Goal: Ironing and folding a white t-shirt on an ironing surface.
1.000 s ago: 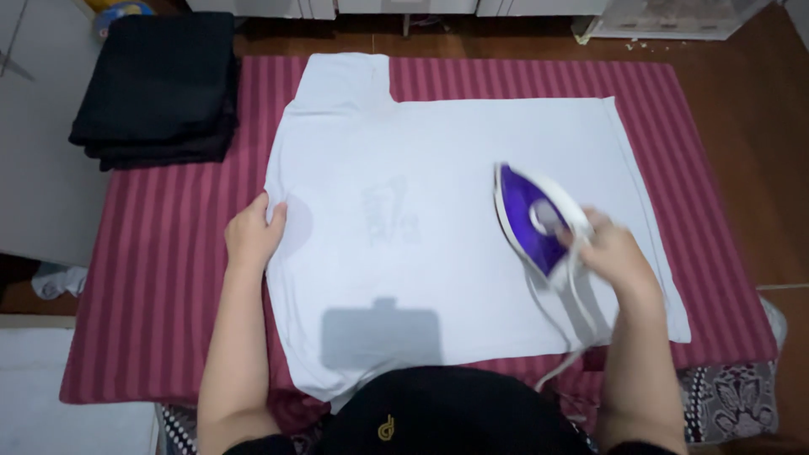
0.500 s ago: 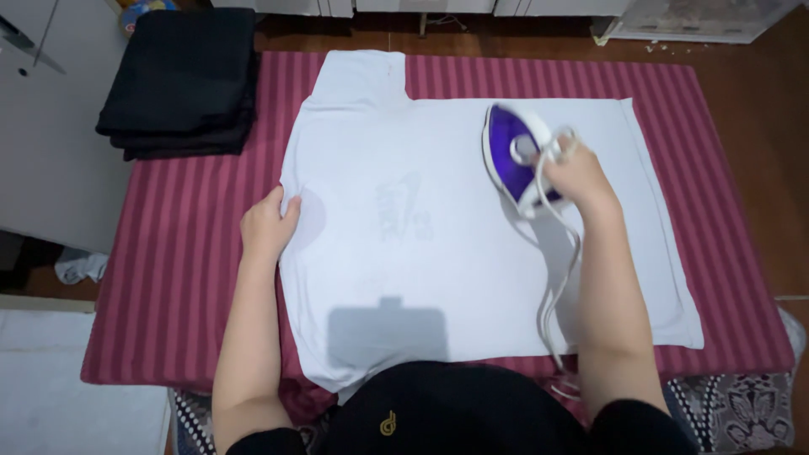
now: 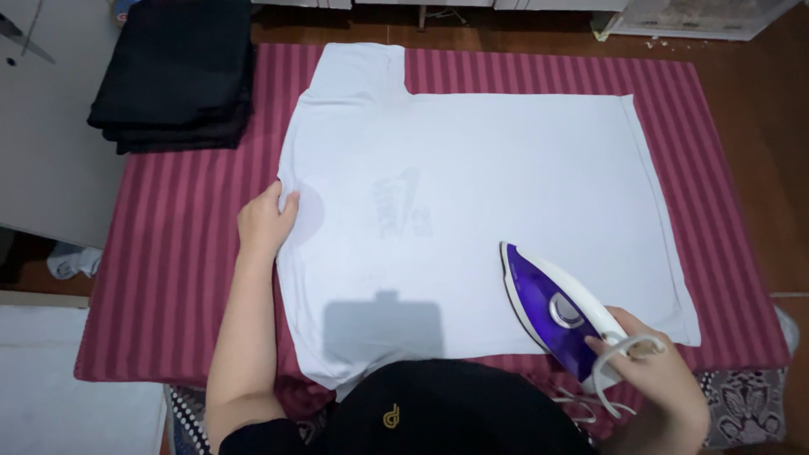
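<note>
A white T-shirt (image 3: 506,177) lies flat, inside out, on a red striped mat (image 3: 177,253); a faint print shows through near its middle. My left hand (image 3: 265,221) presses on the shirt's left edge by the neckline, fingers together. My right hand (image 3: 653,371) grips the handle of a purple and white iron (image 3: 552,307), which rests on the shirt's near right part, tip pointing away from me. The iron's white cord loops down beside my wrist.
A stack of folded black clothes (image 3: 173,76) sits at the mat's far left corner. Brown wooden floor (image 3: 750,109) runs along the right side. A patterned cloth (image 3: 746,404) shows at the near right, and white furniture bases line the far edge.
My right hand pushed the iron up to the shirt's far side, then drew it back toward me to the near right part. My left hand stayed on the shirt's edge.
</note>
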